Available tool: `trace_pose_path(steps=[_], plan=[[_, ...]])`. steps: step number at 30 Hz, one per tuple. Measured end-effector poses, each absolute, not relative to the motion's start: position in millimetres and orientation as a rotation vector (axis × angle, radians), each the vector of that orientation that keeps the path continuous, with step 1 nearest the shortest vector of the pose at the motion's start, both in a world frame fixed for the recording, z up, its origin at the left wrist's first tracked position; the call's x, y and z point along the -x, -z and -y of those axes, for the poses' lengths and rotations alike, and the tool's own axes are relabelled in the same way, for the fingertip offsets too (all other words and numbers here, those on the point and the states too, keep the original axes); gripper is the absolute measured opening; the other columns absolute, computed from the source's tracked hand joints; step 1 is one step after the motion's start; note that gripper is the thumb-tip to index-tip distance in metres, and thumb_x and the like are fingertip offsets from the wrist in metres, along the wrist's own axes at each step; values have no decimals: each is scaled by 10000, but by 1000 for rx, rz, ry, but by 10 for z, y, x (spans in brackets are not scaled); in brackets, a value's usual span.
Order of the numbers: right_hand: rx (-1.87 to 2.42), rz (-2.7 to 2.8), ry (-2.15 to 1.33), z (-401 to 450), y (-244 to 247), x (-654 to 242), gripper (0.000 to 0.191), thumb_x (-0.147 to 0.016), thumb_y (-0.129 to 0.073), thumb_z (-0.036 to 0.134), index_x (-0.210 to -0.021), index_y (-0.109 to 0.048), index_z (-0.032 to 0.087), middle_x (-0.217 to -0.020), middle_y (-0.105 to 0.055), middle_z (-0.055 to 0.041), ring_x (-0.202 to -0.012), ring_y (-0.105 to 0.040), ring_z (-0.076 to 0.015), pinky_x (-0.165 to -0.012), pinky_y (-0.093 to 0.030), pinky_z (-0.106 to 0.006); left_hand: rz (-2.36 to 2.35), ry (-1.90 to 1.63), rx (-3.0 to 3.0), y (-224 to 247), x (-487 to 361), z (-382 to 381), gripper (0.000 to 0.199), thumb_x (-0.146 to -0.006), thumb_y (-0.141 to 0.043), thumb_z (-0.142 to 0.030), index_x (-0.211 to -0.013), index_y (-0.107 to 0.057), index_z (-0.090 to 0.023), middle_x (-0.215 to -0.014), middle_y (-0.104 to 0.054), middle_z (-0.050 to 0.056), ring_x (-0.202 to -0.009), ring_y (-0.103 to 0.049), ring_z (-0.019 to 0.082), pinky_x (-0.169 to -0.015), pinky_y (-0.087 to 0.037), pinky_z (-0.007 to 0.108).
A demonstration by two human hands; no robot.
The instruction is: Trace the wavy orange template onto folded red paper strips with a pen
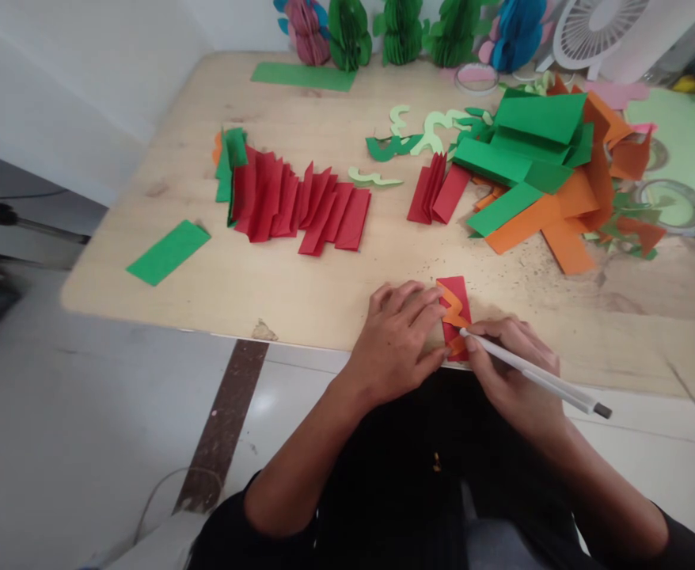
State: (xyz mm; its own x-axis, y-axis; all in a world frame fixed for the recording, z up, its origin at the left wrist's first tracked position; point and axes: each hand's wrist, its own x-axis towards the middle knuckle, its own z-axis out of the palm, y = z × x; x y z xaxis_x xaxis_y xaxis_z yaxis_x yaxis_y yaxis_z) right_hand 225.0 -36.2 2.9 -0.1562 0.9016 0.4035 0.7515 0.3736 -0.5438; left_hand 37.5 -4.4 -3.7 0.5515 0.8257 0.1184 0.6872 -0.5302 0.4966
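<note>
Black clothing (400,475), wooden table (300,293), floor (86,435)

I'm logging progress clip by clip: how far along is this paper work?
Looks done: the row of folded-paper shapes standing at the back. In hand: the left hand steadies an orange cutout on red paper, while the right hand holds a white pen at its edge. Probably left: cutting that red paper, whose outer edges look straight. The red pleated strip also looks unshaped. The total wanted isn't visible.
</note>
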Motion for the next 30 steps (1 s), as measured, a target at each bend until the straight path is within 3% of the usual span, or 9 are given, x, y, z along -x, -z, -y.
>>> trace_pose_path(steps=[30], plan=[[1455, 1945, -232, 411, -83, -2245, 39, -869, -581, 212, -834, -593, 227, -734, -693, -11, -659, -636, -154, -638, -492, -300, -1228, -527, -2427, 60, -376, 47, 368, -867, -593, -387, -1172, -572, -184, -1421, -537, 74, -1325, -401, 298, -1097, -251, 505]])
